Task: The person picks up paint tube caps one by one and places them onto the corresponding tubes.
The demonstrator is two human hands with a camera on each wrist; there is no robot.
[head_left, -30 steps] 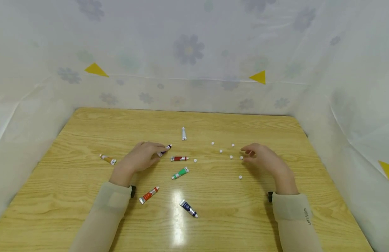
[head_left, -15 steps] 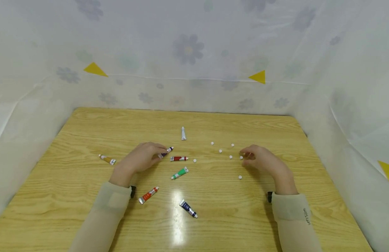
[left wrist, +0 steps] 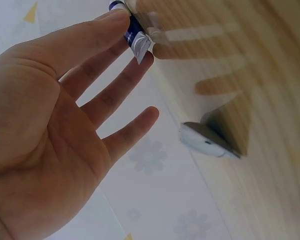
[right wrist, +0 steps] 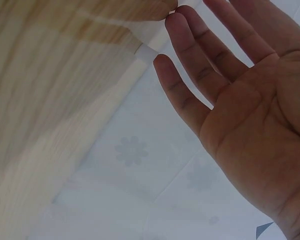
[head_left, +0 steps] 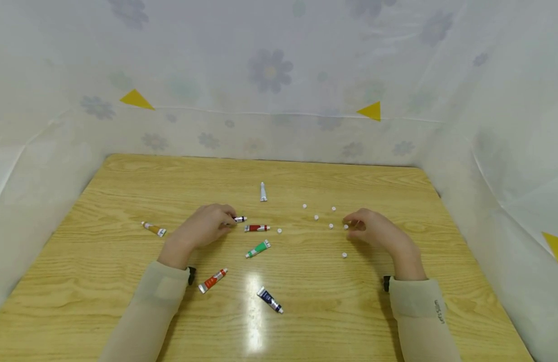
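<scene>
My left hand [head_left: 231, 219] pinches a dark purple paint tube [head_left: 239, 219] by its crimped end, just above the wooden table [head_left: 102, 301]. The left wrist view shows the fingertips [left wrist: 121, 19] closed on the tube [left wrist: 136, 39] while the other fingers stay straight. My right hand [head_left: 349, 223] hovers low with loosely bent fingers among several small white caps, its tips beside one cap [head_left: 346, 227]. In the right wrist view the fingers [right wrist: 190, 55] are nearly straight and a white cap [right wrist: 146, 53] lies by the little finger. Nothing shows inside that hand.
Other paint tubes lie scattered: white [head_left: 263, 191], red [head_left: 257, 228], green [head_left: 258, 249], orange-red [head_left: 213, 280], dark blue [head_left: 270, 300], ochre [head_left: 154, 229]. More white caps sit at the centre right [head_left: 316, 217]. Flowered plastic sheeting [head_left: 270, 70] walls the table on three sides.
The left hand has turned the purple tube from pointing up-right to lying level. The right hand has drifted slightly left and lower towards the caps.
</scene>
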